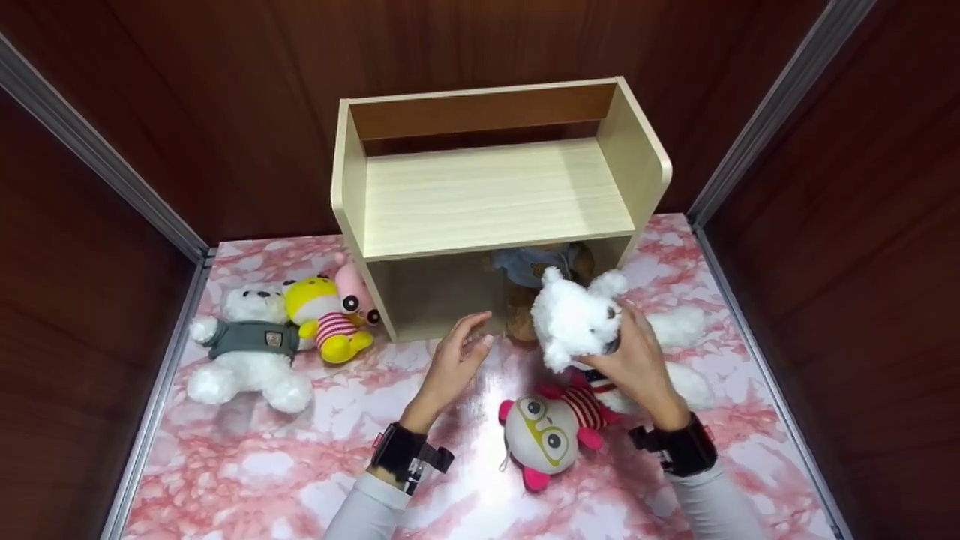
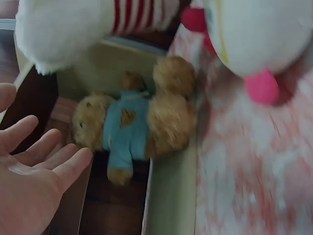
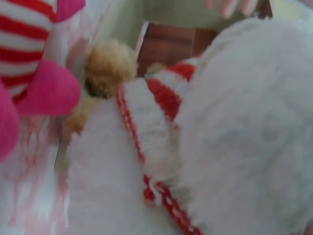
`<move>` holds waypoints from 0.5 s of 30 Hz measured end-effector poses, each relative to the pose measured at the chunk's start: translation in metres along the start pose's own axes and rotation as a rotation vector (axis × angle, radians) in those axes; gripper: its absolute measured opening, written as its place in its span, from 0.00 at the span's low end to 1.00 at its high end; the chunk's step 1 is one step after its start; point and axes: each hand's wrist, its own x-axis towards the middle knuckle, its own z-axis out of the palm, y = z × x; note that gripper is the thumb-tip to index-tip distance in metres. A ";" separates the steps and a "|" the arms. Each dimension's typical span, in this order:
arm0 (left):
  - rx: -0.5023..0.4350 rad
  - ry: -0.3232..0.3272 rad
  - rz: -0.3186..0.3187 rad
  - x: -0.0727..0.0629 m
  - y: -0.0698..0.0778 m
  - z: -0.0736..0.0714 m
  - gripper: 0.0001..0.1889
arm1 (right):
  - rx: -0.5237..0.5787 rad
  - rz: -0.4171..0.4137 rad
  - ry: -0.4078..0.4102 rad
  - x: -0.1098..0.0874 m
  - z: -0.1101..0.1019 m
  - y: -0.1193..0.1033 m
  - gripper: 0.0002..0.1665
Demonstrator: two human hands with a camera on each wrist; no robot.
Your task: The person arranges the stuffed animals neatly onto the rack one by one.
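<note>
My right hand [image 1: 637, 364] grips a white plush toy [image 1: 574, 319] by its head, in front of the shelf's right side. Red and white striped knit clothing shows on this toy in the right wrist view. My left hand [image 1: 454, 360] is held beside it with fingers spread and nothing in them. A brown teddy bear [image 2: 171, 122] in a blue top sits inside the lower compartment, partly hidden by the white toy in the head view. Below the hands lies a pink and white plush toy [image 1: 536, 439] with yellow glasses and a striped body.
A pale wooden two-level shelf [image 1: 495, 199] stands against the back wall. Left of it are a white bear [image 1: 255, 345] in a grey-green top, a yellow plush [image 1: 326, 315] and a pink plush [image 1: 352, 289]. Dark panels enclose the pink marbled surface [image 1: 262, 465].
</note>
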 end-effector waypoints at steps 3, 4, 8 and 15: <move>-0.110 -0.013 -0.041 0.006 0.007 0.007 0.23 | -0.028 -0.057 0.032 0.001 0.014 -0.006 0.58; -0.142 -0.017 -0.064 0.007 0.009 0.009 0.24 | -0.038 -0.078 0.044 0.000 0.019 -0.007 0.58; -0.277 -0.043 -0.119 0.006 0.013 0.022 0.33 | -0.104 -0.163 0.099 -0.004 0.041 -0.013 0.56; -0.168 0.079 -0.122 0.010 0.004 0.038 0.45 | -0.172 -0.345 0.221 -0.007 0.082 -0.018 0.52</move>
